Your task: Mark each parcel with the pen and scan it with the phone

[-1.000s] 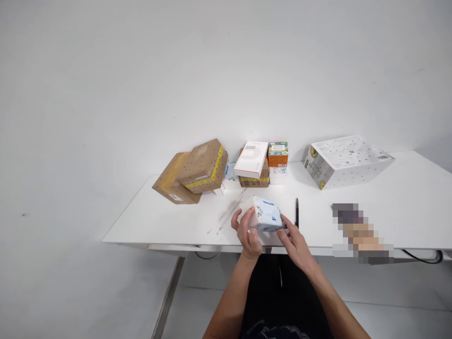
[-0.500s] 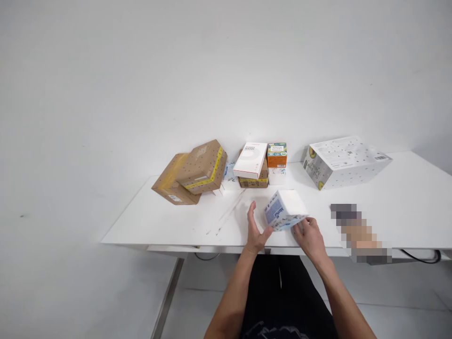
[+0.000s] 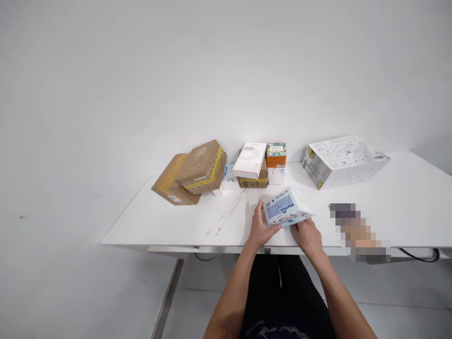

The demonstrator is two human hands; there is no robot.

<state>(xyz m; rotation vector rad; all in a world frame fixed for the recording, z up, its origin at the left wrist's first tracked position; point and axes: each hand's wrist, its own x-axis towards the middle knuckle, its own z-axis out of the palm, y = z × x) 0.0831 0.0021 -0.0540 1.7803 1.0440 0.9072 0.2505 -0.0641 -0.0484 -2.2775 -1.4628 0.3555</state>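
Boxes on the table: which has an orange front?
The small orange-and-green cardboard box beside the white POWER BANK box; the others are white or brown.

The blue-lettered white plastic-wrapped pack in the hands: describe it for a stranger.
Along the white table's near edge, a bare left hand and bare right hand flank the plastic-wrapped white pack. Its blue panel reads Manhua. Unlike the similar blue-lettered pack beside the brown cardboard boxes, it is in the hands.
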